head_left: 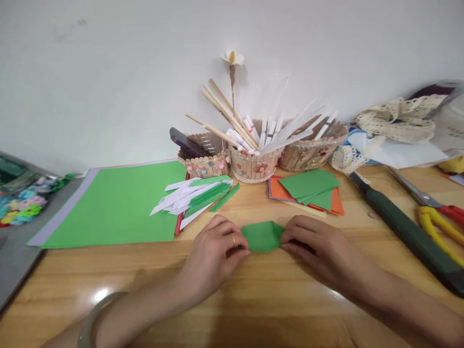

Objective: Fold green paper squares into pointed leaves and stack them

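A small piece of green paper (pixel 261 237) is stretched between my two hands, just above or on the wooden table (pixel 152 290). Its right side shows a folded corner. My left hand (pixel 221 246) pinches the left edge between thumb and fingers; a ring is on one finger and a bangle (pixel 94 316) on the wrist. At the right edge, the fingers of my right hand (pixel 313 239) are closed on the paper, with their tips partly hidden. Behind the hands lie cut white and green paper strips (pixel 195 193) and a stack of green and orange paper pieces (pixel 311 186).
Large green sheets (pixel 119 203) lie at the left. Decorated wooden holders (pixel 255 166) with sticks and pens stand against the wall. On the right are a dark green-handled tool (pixel 409 232), scissors (pixel 435 212) and lace ribbon (pixel 398 118). Colourful small pieces (pixel 25 203) sit far left.
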Available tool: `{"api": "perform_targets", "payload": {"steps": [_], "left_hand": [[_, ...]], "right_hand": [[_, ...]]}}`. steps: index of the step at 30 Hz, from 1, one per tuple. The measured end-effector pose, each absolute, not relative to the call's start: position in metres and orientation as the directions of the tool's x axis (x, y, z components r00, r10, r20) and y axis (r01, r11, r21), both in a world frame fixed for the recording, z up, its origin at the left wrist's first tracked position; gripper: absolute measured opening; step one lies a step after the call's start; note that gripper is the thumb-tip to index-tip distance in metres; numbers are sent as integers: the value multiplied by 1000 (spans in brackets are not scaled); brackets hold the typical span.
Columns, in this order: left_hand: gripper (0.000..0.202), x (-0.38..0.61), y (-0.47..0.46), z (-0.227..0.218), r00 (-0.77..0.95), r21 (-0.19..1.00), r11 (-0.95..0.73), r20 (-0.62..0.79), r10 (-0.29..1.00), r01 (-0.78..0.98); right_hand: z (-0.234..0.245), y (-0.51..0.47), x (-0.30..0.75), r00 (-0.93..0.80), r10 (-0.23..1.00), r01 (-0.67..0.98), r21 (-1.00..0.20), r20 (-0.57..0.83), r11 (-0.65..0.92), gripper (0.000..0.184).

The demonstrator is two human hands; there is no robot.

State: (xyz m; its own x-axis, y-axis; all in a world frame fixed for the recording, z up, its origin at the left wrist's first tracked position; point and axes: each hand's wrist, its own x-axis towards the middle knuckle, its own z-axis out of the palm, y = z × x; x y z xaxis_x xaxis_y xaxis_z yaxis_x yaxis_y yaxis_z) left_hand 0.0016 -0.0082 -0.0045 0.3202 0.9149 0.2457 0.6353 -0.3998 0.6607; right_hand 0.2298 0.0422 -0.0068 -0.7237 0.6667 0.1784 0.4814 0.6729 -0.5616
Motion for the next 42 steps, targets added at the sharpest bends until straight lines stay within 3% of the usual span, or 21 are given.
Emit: {"api": "perform_targets", "payload": {"steps": [17, 35, 42], "left_hand": [[12, 11, -11, -4, 234, 651, -285, 166, 958, 704], [16, 20, -7, -6, 242, 426, -230, 27, 970, 875], [13, 21, -6, -5, 239, 411, -220, 6, 971, 885]], "right_hand": [[-4, 39, 221, -684, 719, 584, -494, 128, 644, 18], [-9, 38, 212, -642, 736, 661, -332, 216, 673, 14], [-9, 37, 213, -649, 730, 662, -312, 215, 681, 14]]}}
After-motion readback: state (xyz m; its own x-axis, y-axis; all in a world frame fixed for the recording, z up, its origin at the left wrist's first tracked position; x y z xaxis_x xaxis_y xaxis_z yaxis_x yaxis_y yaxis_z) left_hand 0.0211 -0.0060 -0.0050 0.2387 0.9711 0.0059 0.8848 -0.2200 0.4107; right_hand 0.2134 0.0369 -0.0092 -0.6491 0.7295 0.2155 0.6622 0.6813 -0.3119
